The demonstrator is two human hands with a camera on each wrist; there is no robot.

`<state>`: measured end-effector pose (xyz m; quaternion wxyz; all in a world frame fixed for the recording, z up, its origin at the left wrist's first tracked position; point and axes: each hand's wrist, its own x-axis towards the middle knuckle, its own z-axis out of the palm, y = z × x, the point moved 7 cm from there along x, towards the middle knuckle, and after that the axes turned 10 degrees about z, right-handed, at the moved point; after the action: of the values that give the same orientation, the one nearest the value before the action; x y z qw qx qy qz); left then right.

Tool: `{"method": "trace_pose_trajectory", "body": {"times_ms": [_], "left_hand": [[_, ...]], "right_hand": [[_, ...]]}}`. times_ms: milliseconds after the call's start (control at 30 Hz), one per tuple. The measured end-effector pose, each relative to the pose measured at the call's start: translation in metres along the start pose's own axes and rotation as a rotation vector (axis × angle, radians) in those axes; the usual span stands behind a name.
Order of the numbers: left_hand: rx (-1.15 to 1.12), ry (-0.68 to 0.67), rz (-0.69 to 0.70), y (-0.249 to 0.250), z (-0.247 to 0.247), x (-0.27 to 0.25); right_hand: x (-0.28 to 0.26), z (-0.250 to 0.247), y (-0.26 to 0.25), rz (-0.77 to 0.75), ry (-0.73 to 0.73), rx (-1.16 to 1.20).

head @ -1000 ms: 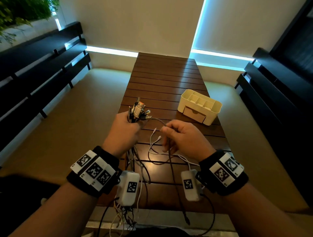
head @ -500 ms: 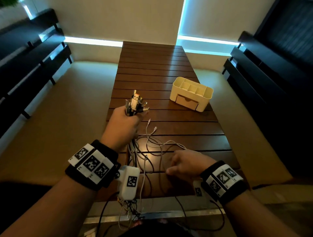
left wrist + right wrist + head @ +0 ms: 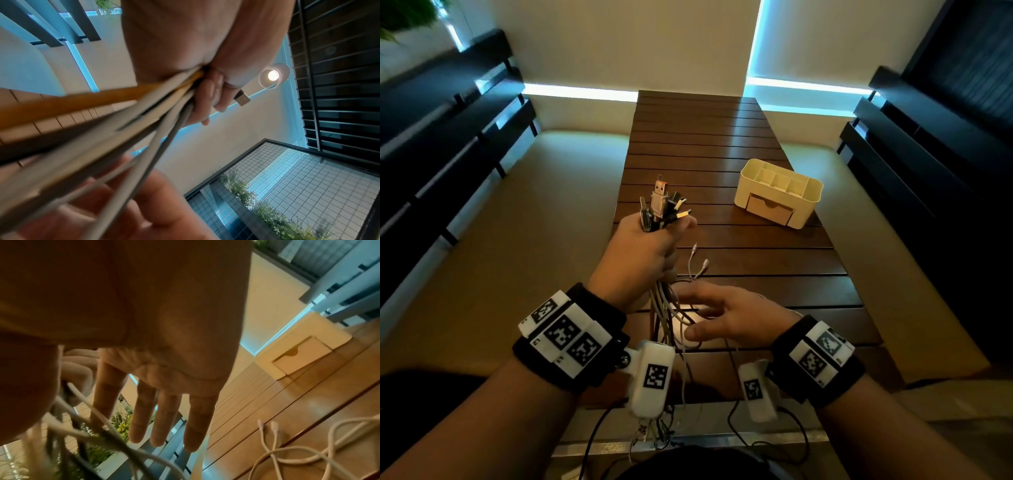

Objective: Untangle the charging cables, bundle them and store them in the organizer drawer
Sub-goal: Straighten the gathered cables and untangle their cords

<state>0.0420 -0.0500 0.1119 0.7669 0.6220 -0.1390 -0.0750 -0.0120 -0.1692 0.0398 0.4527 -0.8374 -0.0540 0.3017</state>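
My left hand [image 3: 643,250] grips a bundle of charging cables [image 3: 662,209] upright, their USB plugs sticking out above the fist; the cords [image 3: 144,113] run down past the wrist toward the table edge. My right hand [image 3: 717,313] is spread flat, fingers [image 3: 141,415] straight, reaching leftward to the hanging cords just below the left fist and holding nothing. A loose white cable [image 3: 308,449] with two small plugs [image 3: 698,260] lies on the table. The cream organizer [image 3: 779,192] stands at the right, its front drawer [image 3: 302,356] closed.
The slatted brown wooden table [image 3: 722,137] runs away from me, with dark benches [image 3: 448,130] along both sides. Cable ends dangle over the near table edge [image 3: 654,435].
My right hand has opened and moved up and left from the table toward the cords under the left fist. The left hand keeps its grip on the plugs.
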Motion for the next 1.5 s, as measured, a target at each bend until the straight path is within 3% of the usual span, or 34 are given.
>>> {"method": "trace_pose_trajectory", "body": {"times_ms": [100, 200, 300, 367, 467, 567, 633, 733, 900, 1000, 1067, 1200, 1300, 1400, 1500], "left_hand": [[-0.05, 0.015, 0.003, 0.002, -0.001, 0.0], [-0.067, 0.006, 0.023, 0.008, -0.001, 0.0], [-0.07, 0.008, 0.025, 0.011, -0.002, -0.001], [-0.071, 0.019, 0.02, 0.011, -0.004, -0.002], [-0.07, 0.023, 0.011, 0.009, -0.005, -0.004], [-0.06, 0.017, 0.011, 0.008, -0.004, -0.004], [-0.054, 0.014, 0.009, 0.008, -0.004, -0.006], [-0.051, 0.021, 0.001, 0.006, -0.006, -0.007], [-0.044, 0.025, -0.018, -0.001, -0.009, -0.006], [-0.049, 0.029, -0.022, -0.001, -0.008, -0.005], [-0.053, 0.033, -0.018, -0.001, -0.009, -0.003], [-0.056, 0.029, -0.02, -0.002, -0.008, -0.002], [-0.053, 0.022, -0.018, -0.003, -0.006, -0.003], [-0.055, 0.021, -0.013, -0.004, -0.005, -0.002], [-0.056, 0.017, -0.006, -0.004, -0.002, -0.003]], "right_hand": [[0.004, 0.014, -0.005, -0.017, -0.032, -0.035], [0.011, 0.017, 0.006, 0.062, 0.016, -0.206], [0.016, 0.009, 0.026, 0.122, 0.031, 0.085], [0.023, -0.007, 0.046, 0.148, 0.187, 0.281], [0.03, -0.027, 0.084, 0.288, 0.502, 0.294], [0.041, -0.028, 0.115, 0.467, 0.586, 0.045], [0.046, -0.027, 0.125, 0.503, 0.595, -0.046], [0.047, -0.022, 0.129, 0.496, 0.57, 0.093], [0.041, -0.023, 0.106, 0.333, 0.529, 0.187], [0.027, -0.018, 0.083, 0.221, 0.343, 0.286], [0.013, -0.01, 0.074, 0.254, 0.147, 0.162], [-0.011, 0.007, 0.085, 0.511, -0.167, -0.377], [-0.011, -0.002, 0.087, 0.578, -0.134, -0.559], [-0.003, -0.013, 0.064, 0.419, 0.011, -0.387], [0.002, -0.018, 0.034, 0.234, 0.062, -0.09]]}}
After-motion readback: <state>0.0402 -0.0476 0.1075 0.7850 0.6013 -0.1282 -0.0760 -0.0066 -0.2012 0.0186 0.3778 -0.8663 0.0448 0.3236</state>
